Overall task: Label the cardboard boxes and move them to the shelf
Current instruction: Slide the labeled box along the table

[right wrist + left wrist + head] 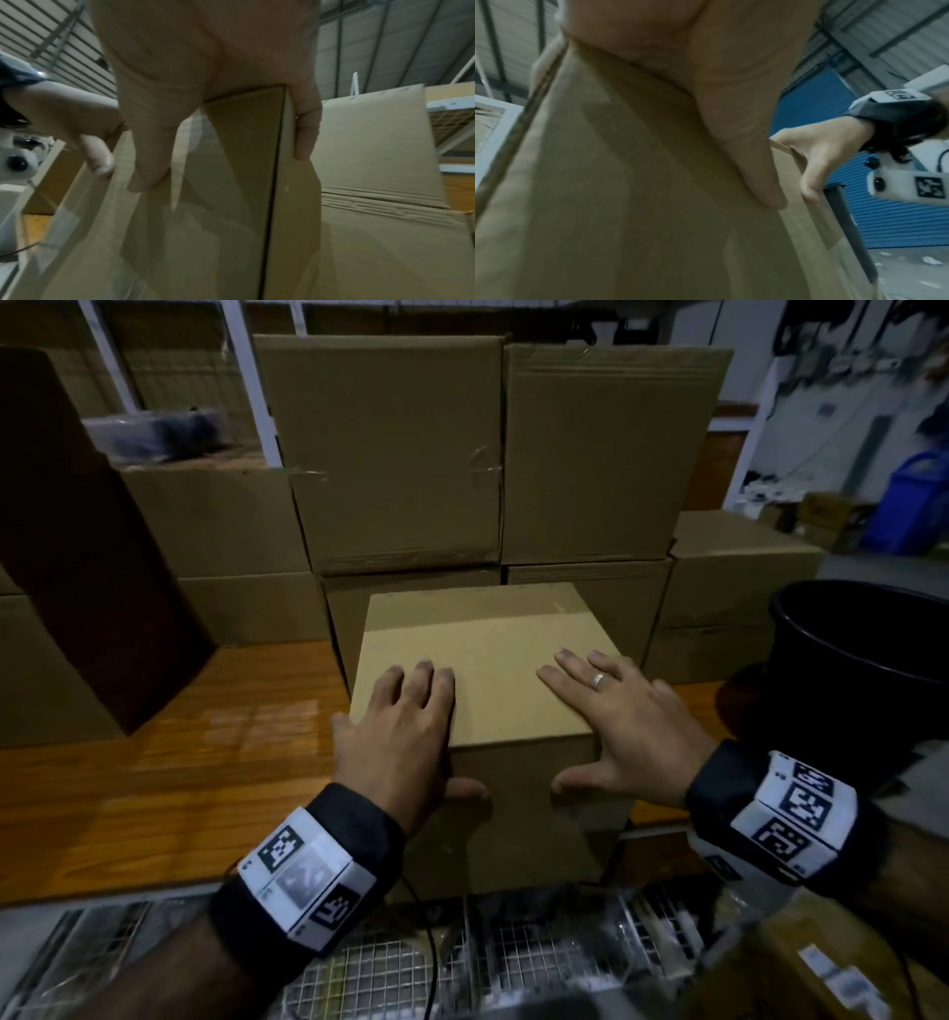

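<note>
- Head view: small cardboard box stands on the wooden bench, just in front of stacked cartons. Left hand and right hand lie on its top, fingers straight and spread, thumbs hooked down the near face. Black bucket at right.
- Left wrist view: left thumb flat against cardboard.
- Right wrist view: right fingers pressed on the box top.

Box on table; stacked boxes behind; bucket right.
</note>
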Motion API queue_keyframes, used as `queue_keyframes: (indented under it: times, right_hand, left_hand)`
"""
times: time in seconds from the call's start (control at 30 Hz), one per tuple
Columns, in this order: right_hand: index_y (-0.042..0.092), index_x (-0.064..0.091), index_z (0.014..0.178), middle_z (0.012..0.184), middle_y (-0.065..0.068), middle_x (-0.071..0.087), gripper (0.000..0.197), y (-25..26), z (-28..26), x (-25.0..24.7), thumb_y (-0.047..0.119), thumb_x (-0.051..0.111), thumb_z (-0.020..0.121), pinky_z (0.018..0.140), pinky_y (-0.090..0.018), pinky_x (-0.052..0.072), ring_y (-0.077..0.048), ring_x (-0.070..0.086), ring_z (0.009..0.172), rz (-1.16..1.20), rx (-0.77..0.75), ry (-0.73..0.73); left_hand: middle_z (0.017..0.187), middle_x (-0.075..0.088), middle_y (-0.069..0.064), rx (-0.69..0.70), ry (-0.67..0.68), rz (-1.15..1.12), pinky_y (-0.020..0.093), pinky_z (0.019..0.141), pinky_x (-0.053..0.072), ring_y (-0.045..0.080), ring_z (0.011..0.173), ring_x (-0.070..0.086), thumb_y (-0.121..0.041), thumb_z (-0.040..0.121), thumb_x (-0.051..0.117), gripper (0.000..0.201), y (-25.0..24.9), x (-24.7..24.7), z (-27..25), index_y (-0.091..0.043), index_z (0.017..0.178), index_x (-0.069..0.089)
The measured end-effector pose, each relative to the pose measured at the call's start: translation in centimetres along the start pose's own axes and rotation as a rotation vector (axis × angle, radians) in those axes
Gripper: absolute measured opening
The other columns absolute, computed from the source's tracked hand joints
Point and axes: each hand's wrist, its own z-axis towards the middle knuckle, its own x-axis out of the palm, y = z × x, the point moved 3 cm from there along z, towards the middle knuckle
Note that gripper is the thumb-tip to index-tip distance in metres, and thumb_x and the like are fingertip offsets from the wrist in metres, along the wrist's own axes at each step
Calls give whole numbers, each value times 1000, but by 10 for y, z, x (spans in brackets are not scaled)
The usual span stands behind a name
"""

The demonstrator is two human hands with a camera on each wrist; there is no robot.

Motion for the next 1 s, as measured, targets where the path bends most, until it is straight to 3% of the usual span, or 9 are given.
queue_keyframes:
  times: [0.33,0.6,0.8,1.0]
  right_hand:
    - [29,16,152,159,5,16,100,-14,-12,9,67,64,73,109,-43,37,-20,12,144,94,-29,-150]
    - [28,14,152,159,3,15,97,-18,-13,17,63,64,77,112,-40,32,-22,10,145,144,-64,-192]
    - [29,10,151,160,1,11,95,-13,-11,18,59,64,79,109,-50,34,-23,7,146,123,-48,-185]
    - [28,17,152,159,2,17,94,-20,-11,18,57,67,78,114,-41,30,-20,10,145,180,-110,-209]
  left_hand:
    - [158,7,-6,-101,-13,-22,58,99,37,25,144,9,-75,63,64,114,0,0,-5,-31,149,3]
    - [158,5,-7,-180,7,12,59,98,36,26,143,8,-71,61,69,118,-9,-2,-10,-33,149,0]
    - [158,7,-4,-227,-14,15,58,99,37,26,143,9,-67,63,71,116,-12,0,-14,-33,149,1]
    - [158,8,-3,-234,-35,-52,55,102,37,28,143,8,-65,63,73,116,-5,3,-14,-32,149,4]
